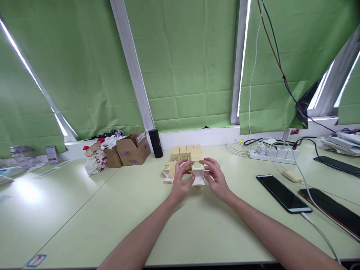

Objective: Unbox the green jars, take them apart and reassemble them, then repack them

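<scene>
Between my two hands is a small cream-coloured box (198,173) with a green patch on top and a white flap folded out toward me. My left hand (182,179) has its fingers curled against the box's left side. Against its right side, the fingers and thumb of my right hand (216,177) are bent in the same way. A clear and yellowish bit shows just under the flap, too small to name. Left of my left hand lies another small box (167,169) with its flap open. Behind my hands, several closed cream boxes (187,150) stand in a row.
A black cylinder (155,143), a cardboard box (134,149) and a cherry-print bag (96,161) stand at the back left. Rightward are a phone (283,193) on a cable, a second dark phone (332,210) and a white power strip (274,154) with plugs.
</scene>
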Tool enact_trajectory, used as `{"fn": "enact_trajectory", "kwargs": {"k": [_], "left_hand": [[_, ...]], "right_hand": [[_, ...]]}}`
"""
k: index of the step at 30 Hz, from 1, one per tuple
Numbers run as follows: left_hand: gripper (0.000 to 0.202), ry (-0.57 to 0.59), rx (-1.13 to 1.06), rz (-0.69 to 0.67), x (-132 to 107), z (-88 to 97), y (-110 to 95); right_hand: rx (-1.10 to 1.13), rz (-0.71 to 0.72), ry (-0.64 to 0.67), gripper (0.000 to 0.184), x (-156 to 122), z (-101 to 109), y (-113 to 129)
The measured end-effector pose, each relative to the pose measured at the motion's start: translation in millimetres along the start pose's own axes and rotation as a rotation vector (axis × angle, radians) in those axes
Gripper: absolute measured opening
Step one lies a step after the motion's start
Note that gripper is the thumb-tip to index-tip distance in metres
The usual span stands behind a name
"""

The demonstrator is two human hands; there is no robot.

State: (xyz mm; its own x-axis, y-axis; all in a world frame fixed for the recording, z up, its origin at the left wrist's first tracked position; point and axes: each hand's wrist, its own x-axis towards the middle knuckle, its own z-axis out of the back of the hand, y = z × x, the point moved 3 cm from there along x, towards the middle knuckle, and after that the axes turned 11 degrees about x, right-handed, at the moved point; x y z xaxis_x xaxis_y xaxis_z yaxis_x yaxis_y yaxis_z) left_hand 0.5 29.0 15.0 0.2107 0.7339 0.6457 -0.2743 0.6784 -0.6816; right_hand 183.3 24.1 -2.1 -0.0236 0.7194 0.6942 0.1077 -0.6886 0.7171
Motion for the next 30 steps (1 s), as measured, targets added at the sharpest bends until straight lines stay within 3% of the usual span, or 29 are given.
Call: {"fn": "enact_trajectory", "kwargs": {"k": [30], "left_hand": [[0.032,-0.084,-0.034,0.112,2.5,-6.0,9.3]], "right_hand": [[0.082,-0.043,0.039,0.041,-0.9,3.1,-6.2]]}}
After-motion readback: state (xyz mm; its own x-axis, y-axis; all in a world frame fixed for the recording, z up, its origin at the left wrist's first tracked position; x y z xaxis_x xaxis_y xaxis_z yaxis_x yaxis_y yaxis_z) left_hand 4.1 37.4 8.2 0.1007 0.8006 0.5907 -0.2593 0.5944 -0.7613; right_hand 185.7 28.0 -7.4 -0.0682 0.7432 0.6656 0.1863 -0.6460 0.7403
